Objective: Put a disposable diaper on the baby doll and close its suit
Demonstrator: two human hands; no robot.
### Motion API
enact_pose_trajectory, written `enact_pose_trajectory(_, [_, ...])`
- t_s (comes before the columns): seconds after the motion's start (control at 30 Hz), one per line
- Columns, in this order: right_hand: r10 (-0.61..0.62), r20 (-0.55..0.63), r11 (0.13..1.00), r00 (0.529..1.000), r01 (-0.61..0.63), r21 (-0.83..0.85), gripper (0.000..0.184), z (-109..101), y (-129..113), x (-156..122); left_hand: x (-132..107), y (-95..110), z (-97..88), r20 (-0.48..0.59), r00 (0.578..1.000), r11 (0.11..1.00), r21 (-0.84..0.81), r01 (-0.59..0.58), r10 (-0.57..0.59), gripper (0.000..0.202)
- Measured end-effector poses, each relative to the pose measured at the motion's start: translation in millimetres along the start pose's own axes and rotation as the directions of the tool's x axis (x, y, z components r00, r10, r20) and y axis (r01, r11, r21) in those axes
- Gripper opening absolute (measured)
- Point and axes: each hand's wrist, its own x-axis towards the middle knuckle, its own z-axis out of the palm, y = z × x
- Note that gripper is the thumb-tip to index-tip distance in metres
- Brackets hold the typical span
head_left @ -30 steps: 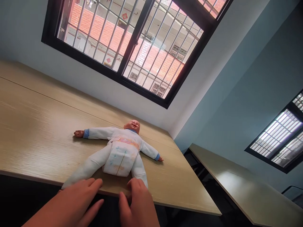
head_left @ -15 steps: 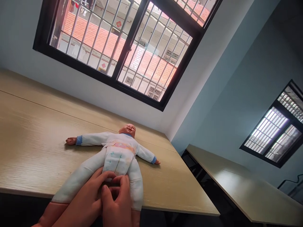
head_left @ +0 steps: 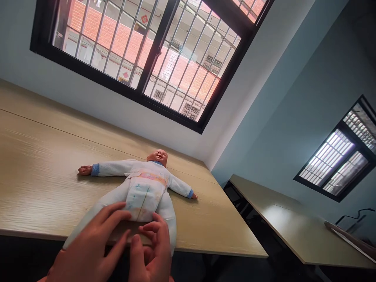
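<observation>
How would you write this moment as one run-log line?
doll: face up on table; diaper: on doll; left hand: open, near diaper's lower edge; right hand: half-curled, near same edge; contact: unclear

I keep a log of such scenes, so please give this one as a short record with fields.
main object: baby doll with white cloth sleeves and blue cuffs, lying face up
worn item: white diaper with coloured print, around doll's hips
left hand: fingers spread, tips at diaper's lower edge
right hand: fingers bent, near the same edge
surface: pale wooden table
background: black-framed window with bars
</observation>
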Motion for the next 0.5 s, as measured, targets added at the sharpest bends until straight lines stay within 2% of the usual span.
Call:
enact_pose_trajectory(0.03, [-0.034, -0.016, 0.999, 0.999, 0.033, -0.027, 0.041, -7.2, -4.1, -2.2, 0.6, -3.6, -3.9, -0.052, 0.998, 0.999, 0.044, -0.016, 0.018, 0.031])
enact_pose_trajectory(0.1, [-0.083, 0.031, 0.992, 0.996, 0.086, -0.092, 0.031, -24.1, -15.4, 0.6, 4.8, -13.3, -10.7, -0.092, 0.995, 0.995, 0.1, -0.024, 0.033, 0.033])
enact_pose_trajectory(0.2, [-0.088, 0.055, 0.975, 0.995, 0.098, -0.198, 0.027, -47.5, -30.2, 19.3, 11.7, -32.2, -17.0, -0.059, 0.998, 0.987, 0.157, 0.012, -0.003, 0.041])
enact_pose_trajectory(0.3, [-0.123, 0.063, 0.935, 0.99, 0.137, -0.328, 0.031, -59.4, -37.0, 42.9, 12.5, -50.6, -20.2, -0.014, 1.0, 0.986, 0.167, 0.022, -0.02, 0.051])
enact_pose_trajectory(0.37, [-0.151, 0.164, 0.898, 0.975, 0.205, -0.389, 0.039, -60.7, -38.0, 53.2, 8.4, -58.5, -22.3, 0.057, 0.998, 0.99, 0.141, -0.02, 0.012, 0.053])
enact_pose_trajectory(0.43, [-0.112, 0.311, 0.877, 0.944, 0.241, -0.415, 0.051, -59.1, -36.1, 55.8, 1.4, -61.0, -24.9, 0.122, 0.992, 0.99, 0.127, -0.057, 0.042, 0.055])
enact_pose_trajectory(0.5, [-0.076, 0.396, 0.859, 0.915, 0.261, -0.44, 0.06, -58.0, -31.1, 51.7, -6.8, -58.8, -28.5, 0.141, 0.989, 0.99, 0.127, -0.054, 0.036, 0.057])
